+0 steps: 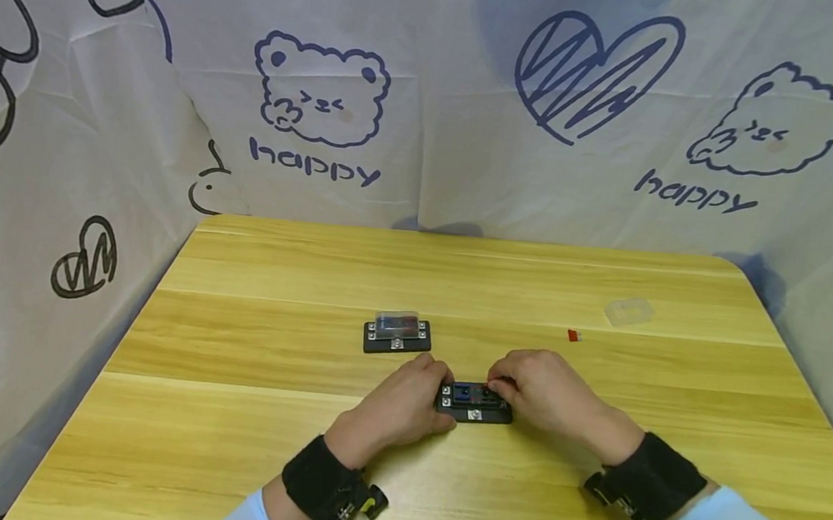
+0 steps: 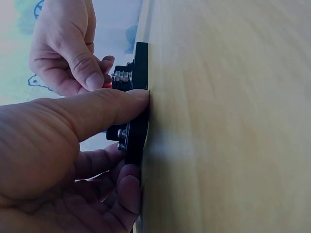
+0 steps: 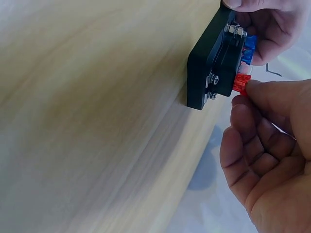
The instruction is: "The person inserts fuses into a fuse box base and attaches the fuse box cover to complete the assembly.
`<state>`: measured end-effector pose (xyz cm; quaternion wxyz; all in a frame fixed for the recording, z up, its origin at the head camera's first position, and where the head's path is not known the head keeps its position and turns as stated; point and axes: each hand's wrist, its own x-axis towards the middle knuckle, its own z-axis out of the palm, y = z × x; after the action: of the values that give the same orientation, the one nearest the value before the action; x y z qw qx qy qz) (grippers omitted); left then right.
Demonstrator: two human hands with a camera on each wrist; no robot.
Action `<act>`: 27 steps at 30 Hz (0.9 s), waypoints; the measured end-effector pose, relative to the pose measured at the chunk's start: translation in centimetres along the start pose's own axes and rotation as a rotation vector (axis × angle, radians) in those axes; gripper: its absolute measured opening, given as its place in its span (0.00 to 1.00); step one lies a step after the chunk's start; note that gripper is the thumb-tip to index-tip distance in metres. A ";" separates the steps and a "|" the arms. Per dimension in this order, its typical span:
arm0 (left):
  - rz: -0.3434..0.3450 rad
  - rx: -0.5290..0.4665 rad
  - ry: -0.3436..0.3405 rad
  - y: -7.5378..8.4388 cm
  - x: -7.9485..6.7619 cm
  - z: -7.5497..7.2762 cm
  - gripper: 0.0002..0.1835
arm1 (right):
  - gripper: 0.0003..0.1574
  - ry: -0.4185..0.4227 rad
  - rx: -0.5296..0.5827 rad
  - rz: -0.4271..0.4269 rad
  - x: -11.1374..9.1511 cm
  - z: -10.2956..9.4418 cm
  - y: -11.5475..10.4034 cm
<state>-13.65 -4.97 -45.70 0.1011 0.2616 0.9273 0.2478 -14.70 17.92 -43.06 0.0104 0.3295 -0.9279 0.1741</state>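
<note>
A black fuse block (image 1: 492, 416) with metal screw terminals lies on the wooden table between both hands. My left hand (image 1: 403, 401) grips its left end, thumb on the near edge and fingers behind. At the block's right end, my right hand (image 1: 547, 390) pinches a red blade fuse (image 3: 241, 82) between thumb and forefinger. The fuse is at the top of the block, its lower part hidden. A blue blade fuse (image 3: 249, 49) sits in the same block, nearer the left hand.
A second fuse block (image 1: 396, 346) under a clear cover stands beyond the left hand. Farther back on the right lie a loose red fuse (image 1: 574, 335) and a separate clear cover (image 1: 630, 311). White cloth with drawings hangs behind and beside the table (image 1: 218, 442).
</note>
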 end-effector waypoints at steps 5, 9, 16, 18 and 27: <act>-0.003 -0.003 -0.001 0.0 0.0 0.0 0.27 | 0.02 -0.005 -0.008 -0.002 0.1 0.0 0.0; 0.001 -0.002 0.000 0.0 0.0 0.0 0.27 | 0.02 -0.005 -0.008 -0.007 0.1 0.0 0.0; 0.008 -0.006 0.002 0.0 0.0 -0.1 0.27 | 0.02 -0.016 -0.010 -0.002 0.1 0.1 0.1; 0.008 -0.006 0.004 0.0 0.0 0.0 0.27 | 0.02 -0.018 -0.009 -0.006 0.1 0.1 0.1; 0.007 -0.006 0.002 -0.1 0.0 0.0 0.27 | 0.02 -0.024 -0.004 -0.011 0.2 0.5 0.4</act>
<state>-13.69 -4.98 -45.75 0.1002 0.2645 0.9257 0.2512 -15.03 17.95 -43.65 0.0008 0.3368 -0.9265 0.1681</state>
